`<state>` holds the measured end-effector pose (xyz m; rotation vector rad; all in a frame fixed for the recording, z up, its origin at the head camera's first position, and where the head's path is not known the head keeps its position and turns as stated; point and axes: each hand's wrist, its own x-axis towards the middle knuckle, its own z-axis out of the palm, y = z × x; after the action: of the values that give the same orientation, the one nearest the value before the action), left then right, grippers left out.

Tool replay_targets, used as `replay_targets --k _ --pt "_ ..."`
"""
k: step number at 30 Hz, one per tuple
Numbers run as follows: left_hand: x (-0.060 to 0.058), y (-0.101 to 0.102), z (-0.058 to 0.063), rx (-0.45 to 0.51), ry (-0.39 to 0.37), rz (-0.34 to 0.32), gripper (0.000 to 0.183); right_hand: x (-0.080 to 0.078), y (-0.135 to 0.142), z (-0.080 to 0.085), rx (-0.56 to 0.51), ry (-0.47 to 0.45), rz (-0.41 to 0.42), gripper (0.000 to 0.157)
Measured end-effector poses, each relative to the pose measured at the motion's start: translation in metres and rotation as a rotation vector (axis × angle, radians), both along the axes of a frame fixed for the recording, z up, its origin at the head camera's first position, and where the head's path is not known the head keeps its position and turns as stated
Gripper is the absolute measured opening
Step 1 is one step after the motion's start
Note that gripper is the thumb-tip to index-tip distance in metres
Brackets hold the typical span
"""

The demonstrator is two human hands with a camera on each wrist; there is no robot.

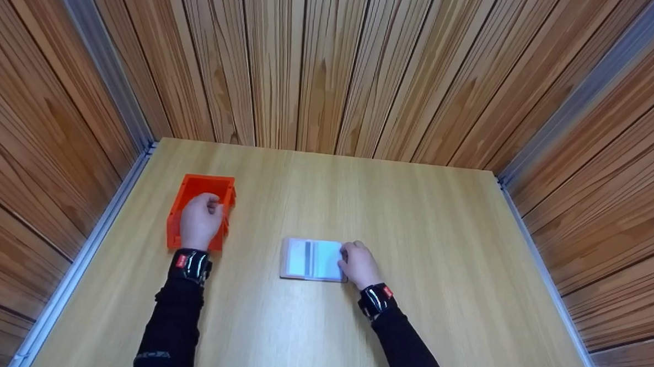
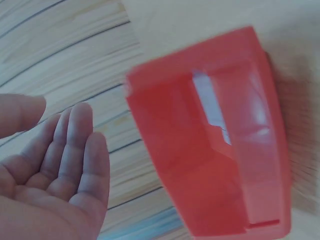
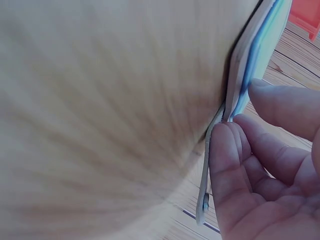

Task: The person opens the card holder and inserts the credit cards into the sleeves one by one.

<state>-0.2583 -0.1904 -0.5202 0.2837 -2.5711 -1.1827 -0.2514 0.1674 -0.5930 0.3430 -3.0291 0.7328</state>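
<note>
Empty, with the thumb apart from loosely bent fingers, the left hand [image 1: 200, 222] hangs above the red bin [image 1: 208, 184], forearm pointing forward. Rightward, the card holder [image 1: 319, 259] lies on the table [image 1: 439, 265], probably light, bendy and slick, best taken by its edge; the right hand [image 1: 360, 265], slanting inward, pinches its right edge.

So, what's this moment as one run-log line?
left grip: empty, over red bin; right grip: pinching edge of flat case; flat case: on table
</note>
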Motion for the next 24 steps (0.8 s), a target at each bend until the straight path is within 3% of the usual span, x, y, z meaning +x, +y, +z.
replay_targets --k 10,24 --pt "-0.007 -0.016 -0.022 -0.055 -0.063 0.074 0.03 0.001 0.0 0.0 -0.001 0.022 0.014 0.026" --pt "-0.017 -0.024 -0.041 -0.162 -0.274 0.042 0.035 -0.001 -0.001 -0.001 0.014 0.01 0.006 0.027"
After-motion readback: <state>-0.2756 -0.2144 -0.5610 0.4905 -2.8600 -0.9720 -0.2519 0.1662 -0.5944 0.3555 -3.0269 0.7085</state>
